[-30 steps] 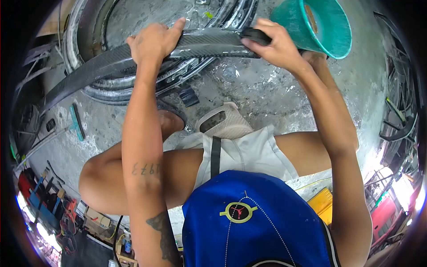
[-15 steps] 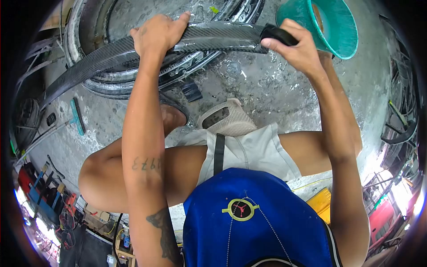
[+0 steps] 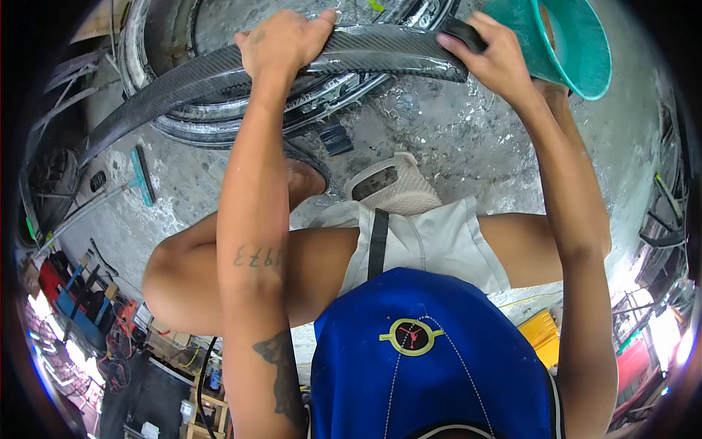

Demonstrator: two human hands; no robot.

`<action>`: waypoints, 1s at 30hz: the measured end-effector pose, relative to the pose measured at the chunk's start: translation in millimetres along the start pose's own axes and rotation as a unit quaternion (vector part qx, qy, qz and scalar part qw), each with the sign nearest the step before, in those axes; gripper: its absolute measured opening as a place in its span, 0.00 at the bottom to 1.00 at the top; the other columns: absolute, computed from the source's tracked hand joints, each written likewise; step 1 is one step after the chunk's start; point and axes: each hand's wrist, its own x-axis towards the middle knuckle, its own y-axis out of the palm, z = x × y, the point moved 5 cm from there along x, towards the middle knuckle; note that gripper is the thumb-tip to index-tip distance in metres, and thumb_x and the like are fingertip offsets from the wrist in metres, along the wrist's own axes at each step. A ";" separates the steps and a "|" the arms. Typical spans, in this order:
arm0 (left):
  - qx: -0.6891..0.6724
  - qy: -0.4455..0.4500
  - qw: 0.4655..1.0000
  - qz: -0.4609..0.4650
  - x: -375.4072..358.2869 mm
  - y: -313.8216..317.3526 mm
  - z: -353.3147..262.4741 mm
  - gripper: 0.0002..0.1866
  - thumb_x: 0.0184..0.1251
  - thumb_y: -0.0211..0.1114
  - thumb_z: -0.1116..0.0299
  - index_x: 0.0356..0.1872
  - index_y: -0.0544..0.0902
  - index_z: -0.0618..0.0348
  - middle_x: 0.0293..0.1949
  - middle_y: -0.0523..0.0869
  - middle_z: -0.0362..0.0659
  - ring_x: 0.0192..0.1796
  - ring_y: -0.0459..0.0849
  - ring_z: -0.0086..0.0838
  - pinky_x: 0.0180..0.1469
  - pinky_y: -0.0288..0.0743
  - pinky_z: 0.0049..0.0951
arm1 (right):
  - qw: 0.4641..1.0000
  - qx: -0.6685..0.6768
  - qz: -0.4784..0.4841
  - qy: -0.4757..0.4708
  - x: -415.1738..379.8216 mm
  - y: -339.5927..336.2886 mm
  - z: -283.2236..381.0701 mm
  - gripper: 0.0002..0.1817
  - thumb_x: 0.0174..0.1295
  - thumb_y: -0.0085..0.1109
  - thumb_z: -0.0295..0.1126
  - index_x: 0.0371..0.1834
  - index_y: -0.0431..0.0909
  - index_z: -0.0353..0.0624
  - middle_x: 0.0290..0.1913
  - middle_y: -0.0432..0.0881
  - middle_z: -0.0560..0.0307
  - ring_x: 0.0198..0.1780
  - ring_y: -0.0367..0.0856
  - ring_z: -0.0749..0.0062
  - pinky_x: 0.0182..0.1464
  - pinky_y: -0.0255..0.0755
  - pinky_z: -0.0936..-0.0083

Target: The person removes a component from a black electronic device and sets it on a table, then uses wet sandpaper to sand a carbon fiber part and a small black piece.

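A long curved strip with a carbon-fibre weave runs across the upper part of the view, glossy along its near edge. My left hand is wrapped over the strip's middle, thumb pointing right. My right hand grips a black pad and has it at the far edge of the strip's right end. The pad's full shape is partly covered by my fingers. Beneath the strip, stacked tyres lie on the wet-looking grey floor.
A teal bucket stands beyond my right hand. Between my legs is a beige plastic stool. On the floor lie a black scrap and a teal squeegee. A yellow object is behind on the right.
The black pad has shifted left and toward the far edge relative to the strip, baring more of its right end. My left hand keeps its grip. The whole view has shifted slightly.
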 end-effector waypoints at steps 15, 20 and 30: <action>-0.008 0.000 1.000 -0.009 1.6 2.2 3.0 0.36 0.67 0.52 0.31 0.47 0.93 0.51 0.51 0.90 0.54 0.61 0.84 0.51 0.73 0.56 0.54 | 0.997 0.060 0.024 0.052 0.2 0.9 5.2 0.18 0.63 0.74 0.40 0.35 0.82 0.33 0.29 0.73 0.56 0.31 0.73 0.67 0.37 0.68 0.70; 0.012 0.010 1.000 -0.011 -1.8 -3.9 0.9 0.36 0.67 0.52 0.32 0.50 0.91 0.54 0.52 0.90 0.56 0.60 0.85 0.51 0.73 0.56 0.53 | 0.993 0.092 0.053 0.061 -3.3 2.5 -9.8 0.18 0.63 0.73 0.41 0.37 0.83 0.33 0.28 0.71 0.56 0.30 0.71 0.68 0.36 0.67 0.70; 0.047 -0.007 0.999 -0.016 -7.4 -1.8 0.9 0.37 0.69 0.53 0.33 0.50 0.90 0.60 0.52 0.90 0.56 0.60 0.87 0.47 0.76 0.57 0.53 | 0.991 0.082 0.084 0.057 -12.8 -4.5 -10.0 0.19 0.62 0.74 0.43 0.37 0.82 0.35 0.30 0.72 0.59 0.32 0.69 0.73 0.36 0.64 0.72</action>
